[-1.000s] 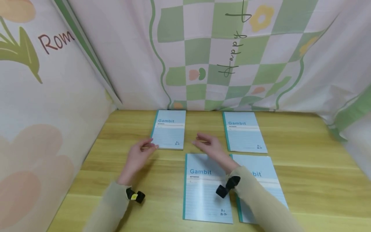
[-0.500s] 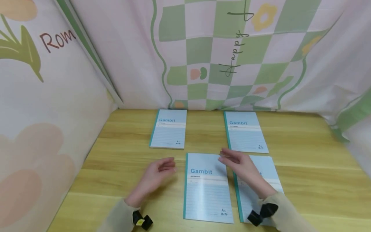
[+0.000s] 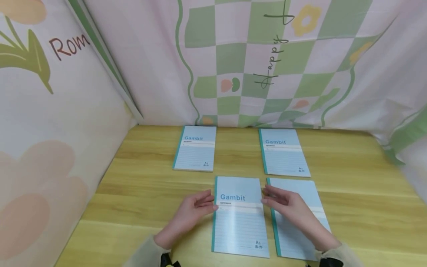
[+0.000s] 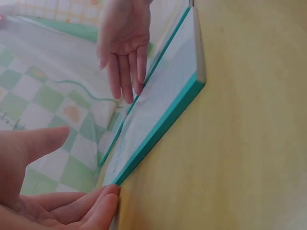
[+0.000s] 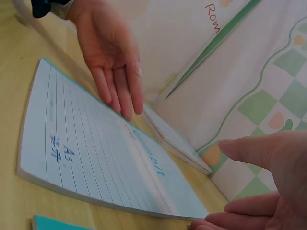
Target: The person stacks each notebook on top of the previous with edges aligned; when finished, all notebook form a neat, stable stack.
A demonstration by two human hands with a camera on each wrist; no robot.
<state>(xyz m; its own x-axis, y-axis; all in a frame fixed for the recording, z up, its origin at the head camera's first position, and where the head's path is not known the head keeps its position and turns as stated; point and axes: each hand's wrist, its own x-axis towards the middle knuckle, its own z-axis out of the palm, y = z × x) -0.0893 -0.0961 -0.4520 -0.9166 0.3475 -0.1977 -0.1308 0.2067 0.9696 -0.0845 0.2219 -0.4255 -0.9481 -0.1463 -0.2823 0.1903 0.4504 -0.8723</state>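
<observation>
A light blue notebook (image 3: 238, 230) with a teal spine and the word "Gambit" lies flat in the near middle of the table, between both hands. My left hand (image 3: 190, 215) is at its spine side, thumb and fingers apart; in the left wrist view the fingertips (image 4: 110, 191) meet the notebook's upper spine corner. My right hand (image 3: 293, 209) stands at its right edge, partly over a second notebook (image 3: 297, 233). In the right wrist view, that hand's fingertips (image 5: 201, 224) are by the first notebook's top corner. Both hands have extended fingers and grip nothing.
Two more matching notebooks lie at the back of the wooden table (image 3: 133, 185), one notebook (image 3: 195, 154) on the left and one notebook (image 3: 285, 157) on the right. A patterned curtain (image 3: 230, 55) hangs behind the table, and a printed cloth (image 3: 66, 111) borders its left side.
Both hands have come toward the near side and right, away from the back left notebook, to either side of the near middle notebook. The notebooks lie where they were.
</observation>
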